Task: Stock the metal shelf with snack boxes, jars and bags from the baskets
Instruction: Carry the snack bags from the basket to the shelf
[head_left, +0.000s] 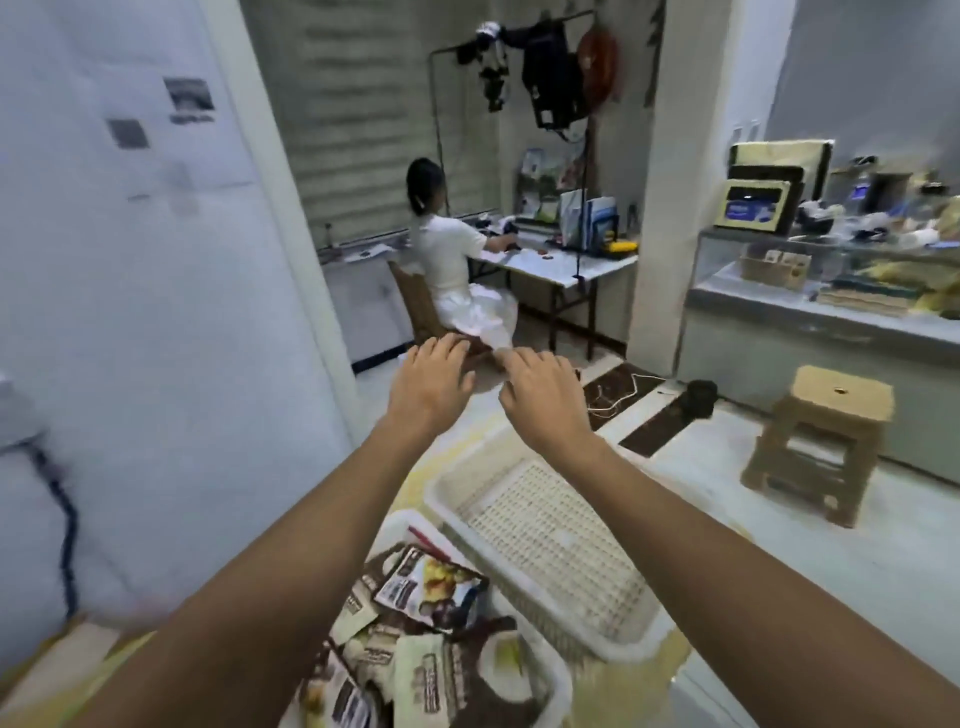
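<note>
While both arms stretch forward above the floor, the left hand (431, 387) and right hand (543, 402) hover side by side, palms down. Their fingers are loosely spread and hold nothing. Beneath the forearms, snack bags (431, 587) lie heaped in a white basket (558, 675) at the bottom edge of the view. Just beside it, farther away, sits a second white basket (449, 488) with its mesh floor showing. A tan plastic stool (831, 415) stands well apart to the right, and a person (452, 260) sits at a desk (571, 262) beyond.
</note>
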